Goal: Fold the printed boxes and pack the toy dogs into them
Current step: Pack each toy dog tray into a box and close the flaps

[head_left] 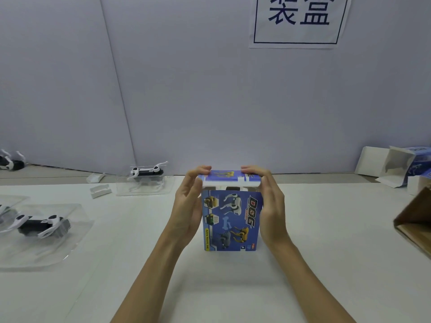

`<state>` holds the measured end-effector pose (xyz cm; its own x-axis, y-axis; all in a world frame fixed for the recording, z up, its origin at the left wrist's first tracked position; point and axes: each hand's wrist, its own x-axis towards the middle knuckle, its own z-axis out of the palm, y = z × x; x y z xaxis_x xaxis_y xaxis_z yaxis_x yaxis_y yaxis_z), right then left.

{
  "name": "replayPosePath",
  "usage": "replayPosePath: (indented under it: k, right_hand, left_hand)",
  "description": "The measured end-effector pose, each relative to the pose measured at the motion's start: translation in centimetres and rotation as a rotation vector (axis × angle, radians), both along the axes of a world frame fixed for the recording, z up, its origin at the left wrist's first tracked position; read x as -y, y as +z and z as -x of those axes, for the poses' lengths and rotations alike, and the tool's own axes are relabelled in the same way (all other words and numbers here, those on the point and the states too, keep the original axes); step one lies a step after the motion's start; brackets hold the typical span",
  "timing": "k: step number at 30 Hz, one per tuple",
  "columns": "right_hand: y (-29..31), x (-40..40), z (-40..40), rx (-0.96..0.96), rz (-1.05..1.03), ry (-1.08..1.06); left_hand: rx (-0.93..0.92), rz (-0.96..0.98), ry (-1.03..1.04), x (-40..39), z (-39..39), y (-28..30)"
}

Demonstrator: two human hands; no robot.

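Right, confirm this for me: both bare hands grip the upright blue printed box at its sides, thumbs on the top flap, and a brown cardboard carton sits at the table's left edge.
Wrong side. The brown cardboard carton sits at the table's right edge, as the head view shows. The rest holds: left hand and right hand grip the upright blue printed box.

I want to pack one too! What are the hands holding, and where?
Both hands, left and right, hold the blue printed box by its sides, fingers on the top flap.

A white tabletop (326,252) carries an upright blue printed box (231,220) at its middle. Toy dogs in clear trays lie at the left edge (39,226) and toward the far left (147,174), with two small white inserts (100,191) between them. Opened boxes (396,169) sit at the far right corner.
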<state>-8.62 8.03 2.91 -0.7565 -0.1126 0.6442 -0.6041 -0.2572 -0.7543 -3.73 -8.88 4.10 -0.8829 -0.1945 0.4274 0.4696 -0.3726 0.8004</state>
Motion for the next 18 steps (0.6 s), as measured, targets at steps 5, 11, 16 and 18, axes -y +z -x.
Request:
replayPosePath:
  k: [5, 11, 16, 18]
  right_hand:
    - [0.0, -0.8, 0.7, 0.064, -0.035, 0.042]
    - [-0.8, -0.4, 0.5, 0.022, -0.209, 0.025]
    - [-0.8, -0.4, 0.5, 0.017, -0.189, 0.049]
    - [-0.8, -0.5, 0.4, 0.024, -0.188, 0.072]
  left_hand:
    - [0.048, 0.037, 0.077, -0.2, 0.7, -0.6]
    - [0.077, 0.181, 0.169, -0.1, 0.5, -1.2]
    - [0.086, 0.196, 0.203, -1.1, 0.3, -0.9]
    - [0.069, 0.240, 0.221, -1.1, 0.5, -1.3]
